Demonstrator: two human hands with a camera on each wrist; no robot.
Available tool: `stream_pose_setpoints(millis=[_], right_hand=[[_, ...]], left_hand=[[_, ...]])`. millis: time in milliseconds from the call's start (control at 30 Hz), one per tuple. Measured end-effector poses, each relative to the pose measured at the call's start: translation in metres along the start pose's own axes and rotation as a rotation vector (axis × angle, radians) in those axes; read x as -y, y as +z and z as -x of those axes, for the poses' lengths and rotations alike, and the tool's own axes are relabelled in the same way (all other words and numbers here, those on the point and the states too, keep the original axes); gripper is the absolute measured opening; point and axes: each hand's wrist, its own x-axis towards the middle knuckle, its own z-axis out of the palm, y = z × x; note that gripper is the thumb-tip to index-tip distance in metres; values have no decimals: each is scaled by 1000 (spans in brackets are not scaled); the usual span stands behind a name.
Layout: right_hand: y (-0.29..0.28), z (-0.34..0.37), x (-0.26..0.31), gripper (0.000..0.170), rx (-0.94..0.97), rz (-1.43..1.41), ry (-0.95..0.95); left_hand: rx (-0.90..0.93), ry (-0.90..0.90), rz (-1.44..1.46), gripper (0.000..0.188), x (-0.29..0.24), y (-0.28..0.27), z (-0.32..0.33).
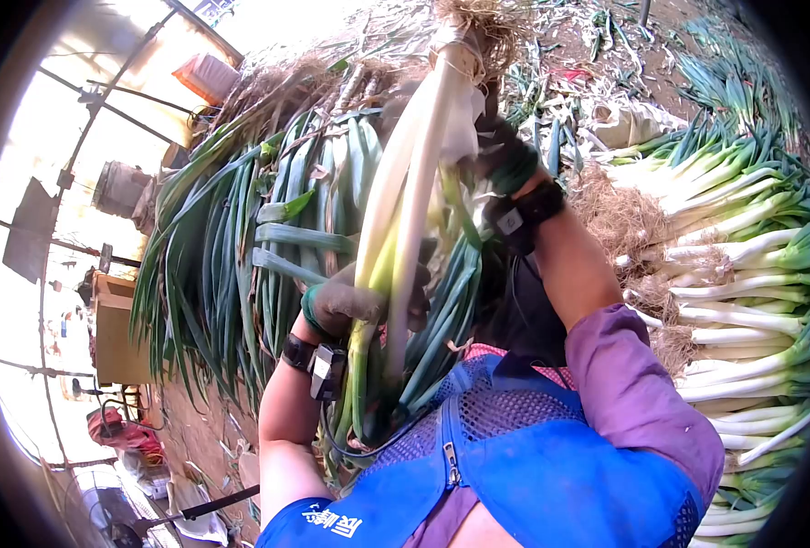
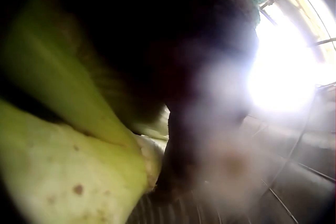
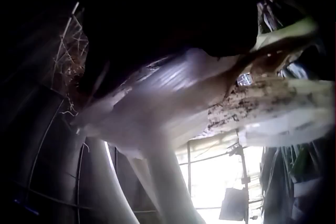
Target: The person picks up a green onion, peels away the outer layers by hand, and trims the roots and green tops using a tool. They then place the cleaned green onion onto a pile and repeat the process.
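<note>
Upright in front of the chest, a few thick green onions stand with their roots at the top and long white stalks below. The gloved left hand grips them low, where white turns green; the left wrist view shows a pale green stalk close against the dark glove. Higher up, beside the white part, the dark-gloved right hand holds a loose whitish outer skin. In the right wrist view, that papery skin stretches below the glove, near a dirt-stained piece. The right fingertips are hidden.
A heap of untrimmed green onions with long dark leaves lies at the left. To the right, peeled white green onions are laid in a row, roots inward. Peel scraps litter the ground behind. A cardboard box stands far left.
</note>
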Motion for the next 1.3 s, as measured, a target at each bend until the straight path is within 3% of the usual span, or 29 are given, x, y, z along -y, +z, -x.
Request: stream_pose_setpoints(millis=[67, 133, 167, 233, 267, 333, 367, 433, 467, 533, 567, 633, 667, 733, 833, 867, 933, 967, 1000, 1100, 1133, 1167, 1233, 1300], right_hand=[[19, -1, 20, 57, 124, -20, -114], [26, -16, 48, 34, 238, -377, 108], [10, -24, 84, 27, 478, -879, 664], [-10, -34, 90, 21, 547, -551, 636], [-24, -38, 75, 19, 575, -352, 525], [-80, -40, 7, 16, 500, 337, -100], [-111, -38, -20, 16, 405, 628, -287], [-156, -51, -15, 9, 530, 918, -27], [-167, -59, -8, 7, 585, 1089, 59], [-183, -52, -31, 7, 461, 1277, -67], [-196, -54, -35, 6, 599, 1391, -68], [-242, -33, -69, 11, 217, 1162, 246], [-288, -19, -77, 13, 51, 959, 498], [-396, -3, -82, 21, -483, -81, 807], [-341, -14, -26, 27, -558, -318, 794], [-293, -26, -2, 34, -437, -300, 820], [-211, -27, -6, 45, -223, -485, 738], [-172, -26, 2, 48, -31, -842, 814], [-129, -25, 9, 43, 78, -853, 837], [-11, -14, 49, 29, 258, -535, 971], [11, -11, 60, 25, 320, -498, 1002], [24, -10, 68, 23, 398, -542, 1012], [30, -17, 70, 19, 639, -708, 966], [32, -12, 74, 14, 432, -877, 810]], left_hand=[[-14, 44, 44, 82, -1, 1, 3], [-106, 72, 71, 77, -4, -1, 14], [-174, 51, 46, 78, -9, -1, 22], [-189, 41, 19, 77, -7, -8, 28], [-180, 32, 16, 75, -4, -10, 31], [-157, 20, 10, 73, 1, -13, 37], [-218, -56, -41, 70, 1, -11, 39], [-340, -202, -148, 64, -2, -7, 40], [-280, -207, -111, 59, 1, -5, 36], [-328, -176, -157, 58, -7, 2, 30], [-352, -155, -187, 58, -12, 4, 28], [-391, -155, -209, 60, -11, -1, 40], [-381, -137, -183, 60, -4, -5, 58], [-455, -66, -139, 61, 2, -12, 81], [-480, -57, -53, 60, 7, -21, 73], [-504, -86, -34, 58, 8, -27, 66], [-435, -76, -3, 53, 9, -35, 47], [-424, -75, 5, 52, 10, -38, 40], [-438, -106, -51, 48, 7, -36, 34], [-387, -155, -178, 45, -2, -15, 22], [-394, -166, -317, 43, 1, -23, 22], [-369, -129, -314, 41, -8, -6, 20], [-430, -146, -266, 41, 7, -32, 27], [-458, -170, -237, 42, 9, -38, 30]])
